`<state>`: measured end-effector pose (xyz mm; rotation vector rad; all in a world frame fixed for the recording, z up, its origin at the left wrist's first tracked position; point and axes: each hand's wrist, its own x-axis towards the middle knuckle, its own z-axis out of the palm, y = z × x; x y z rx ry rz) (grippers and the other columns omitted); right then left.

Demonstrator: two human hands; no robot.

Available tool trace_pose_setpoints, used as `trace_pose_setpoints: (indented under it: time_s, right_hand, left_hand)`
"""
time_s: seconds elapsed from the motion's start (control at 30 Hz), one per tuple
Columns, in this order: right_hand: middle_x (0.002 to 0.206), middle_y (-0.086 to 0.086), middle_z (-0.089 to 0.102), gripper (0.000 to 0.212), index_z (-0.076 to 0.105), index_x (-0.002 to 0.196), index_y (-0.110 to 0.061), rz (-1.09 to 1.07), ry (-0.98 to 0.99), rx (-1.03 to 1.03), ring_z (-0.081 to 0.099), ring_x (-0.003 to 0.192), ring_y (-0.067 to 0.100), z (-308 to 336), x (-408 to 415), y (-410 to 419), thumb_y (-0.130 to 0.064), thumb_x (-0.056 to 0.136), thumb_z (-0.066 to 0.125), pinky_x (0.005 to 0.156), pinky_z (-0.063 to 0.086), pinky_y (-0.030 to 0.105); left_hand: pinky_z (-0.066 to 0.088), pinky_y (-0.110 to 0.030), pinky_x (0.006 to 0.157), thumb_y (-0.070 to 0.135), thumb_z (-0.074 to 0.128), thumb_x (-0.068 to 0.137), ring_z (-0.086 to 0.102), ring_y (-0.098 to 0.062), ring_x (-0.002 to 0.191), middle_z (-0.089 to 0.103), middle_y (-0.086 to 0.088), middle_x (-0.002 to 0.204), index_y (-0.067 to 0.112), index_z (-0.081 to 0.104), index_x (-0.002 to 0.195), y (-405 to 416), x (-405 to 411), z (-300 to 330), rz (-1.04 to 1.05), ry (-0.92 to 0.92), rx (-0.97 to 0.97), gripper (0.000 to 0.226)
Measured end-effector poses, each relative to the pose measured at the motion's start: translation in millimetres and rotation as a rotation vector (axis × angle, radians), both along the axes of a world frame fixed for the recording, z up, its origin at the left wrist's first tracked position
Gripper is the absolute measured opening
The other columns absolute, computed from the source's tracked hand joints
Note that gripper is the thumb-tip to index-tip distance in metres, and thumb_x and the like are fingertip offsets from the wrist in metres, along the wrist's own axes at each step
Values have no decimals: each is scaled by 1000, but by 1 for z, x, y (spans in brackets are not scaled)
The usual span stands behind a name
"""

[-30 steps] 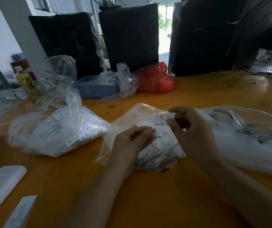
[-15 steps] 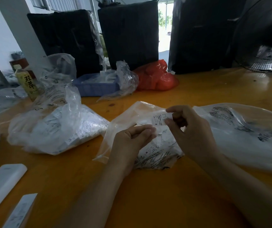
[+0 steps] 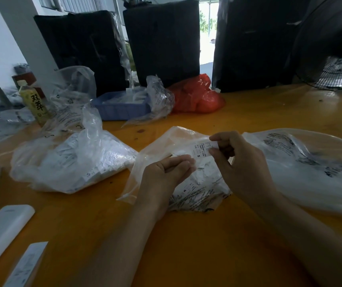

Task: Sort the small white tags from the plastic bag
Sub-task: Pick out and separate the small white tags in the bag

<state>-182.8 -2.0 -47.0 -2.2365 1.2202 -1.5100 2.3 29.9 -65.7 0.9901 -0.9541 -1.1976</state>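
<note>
Nearest, both forearms come in from the near edge of the orange table (image 3: 186, 255) and meet over the middle plastic bag (image 3: 159, 141), which lies flat just beyond them with loose white tags (image 3: 199, 184) showing through and on it. The left hand (image 3: 166, 175) rests on the near left part of that bag, fingers loosely curled together at the tips; whether they pinch anything cannot be told. The right hand (image 3: 242, 162), a little farther and to the right, pinches one small tag marked S (image 3: 202, 149) between thumb and forefinger. That tag's long axis runs left to right, its free end pointing left toward the left fingertips, so the left hand is the nearer one to take it. Farther left lies a fuller bag of tags (image 3: 72, 160), likely a sorted pile; another bag (image 3: 310, 162) lies right
</note>
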Motion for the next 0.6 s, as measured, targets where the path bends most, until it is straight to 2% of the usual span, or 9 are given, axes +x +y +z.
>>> trace_pose_setpoints:
  time_s: [0.1, 0.17, 0.23, 0.33, 0.4, 0.53, 0.6]
  right_hand:
    - [91, -8, 64, 25, 62, 122, -18, -17, 23, -10, 64, 81, 9, 1, 0, 1, -20, 97, 66, 69, 52, 16]
    - [93, -3, 67, 25, 62, 122, -16, -19, 30, -16, 65, 82, 13, 2, 0, 3, -19, 98, 66, 69, 57, 29]
    - [95, -1, 67, 24, 61, 122, -16, -19, 43, -15, 64, 83, 15, 2, 0, 4, -19, 98, 65, 71, 58, 36]
    - [98, 1, 68, 24, 61, 122, -14, -1, 81, -13, 63, 86, 16, 3, 0, 5, -16, 99, 64, 74, 57, 40]
    - [99, 2, 68, 24, 62, 122, -12, 19, 110, -12, 62, 88, 15, 4, 1, 5, -14, 98, 65, 76, 57, 42]
    - [102, -1, 68, 23, 62, 122, -15, 57, 156, 39, 62, 90, 15, 5, 2, 5, -16, 98, 64, 81, 56, 43]
    - [103, -2, 69, 23, 62, 121, -17, 63, 156, 54, 63, 91, 15, 5, 1, 5, -17, 98, 65, 82, 56, 43]
  left_hand:
    - [61, -22, 89, 7, 80, 86, 78, -25, 107, 81, -13, 109, 14, 86, 98, 0, 0, 0, -6, 9, 2, 14]
    - [61, -22, 89, 17, 84, 77, 78, -25, 107, 81, -13, 109, 14, 86, 98, 1, -1, 1, -15, 11, -3, 21]
    - [61, -23, 89, 24, 87, 70, 78, -24, 108, 81, -9, 111, 16, 86, 97, 1, -1, 1, -12, 3, -8, 29]
    - [61, -24, 90, 27, 88, 69, 78, -24, 108, 81, -4, 113, 19, 87, 96, 0, -1, 0, 0, -10, -9, 29]
    - [62, -24, 89, 27, 86, 73, 78, -25, 107, 80, -9, 116, 21, 87, 95, 0, -1, -1, 6, -17, 1, 23]
    - [63, -26, 80, 35, 83, 77, 71, -25, 119, 82, -11, 103, 25, 85, 90, 1, -1, 0, 38, -105, 6, 16]
    - [64, -26, 74, 35, 82, 82, 77, -22, 106, 82, -8, 102, 26, 80, 100, 2, 0, -1, 49, -147, -5, 20]
